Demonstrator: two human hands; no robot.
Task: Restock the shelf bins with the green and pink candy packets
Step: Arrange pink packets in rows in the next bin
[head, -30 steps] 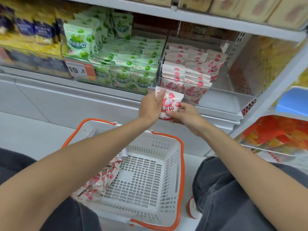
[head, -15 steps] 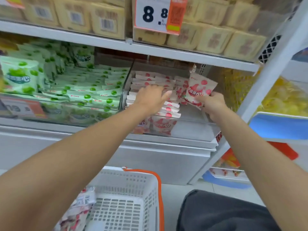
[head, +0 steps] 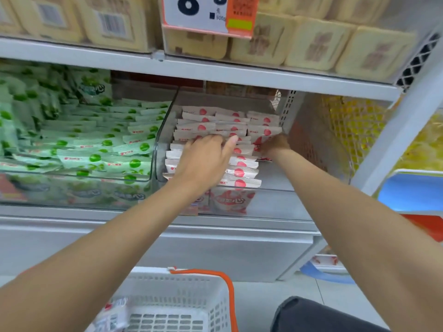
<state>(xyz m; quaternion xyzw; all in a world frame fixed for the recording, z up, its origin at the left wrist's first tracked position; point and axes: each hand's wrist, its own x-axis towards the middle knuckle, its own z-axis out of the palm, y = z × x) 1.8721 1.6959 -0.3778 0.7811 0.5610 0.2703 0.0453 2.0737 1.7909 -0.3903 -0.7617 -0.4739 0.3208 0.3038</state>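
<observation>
Green candy packets (head: 96, 149) fill the left clear bin (head: 72, 185) on the middle shelf (head: 215, 73); this bin looks well stocked. To its right, the pink candy packets (head: 215, 123) stand in rows in the adjoining clear bin (head: 275, 202), whose right front part is bare. The left hand (head: 203, 161) lies flat on the packet tops, fingers spread and holding nothing, apparently pressing the rows back. The right hand (head: 273, 146) is curled around 1 pink packet (head: 260, 142) beside the right row, near the perforated divider (head: 287, 109). The step in hand appears to be seating this packet. The next move likely calls for releasing it upright, then reaching down to the white basket (head: 172, 305), where further packets (head: 112, 315) remain at lower left.
</observation>
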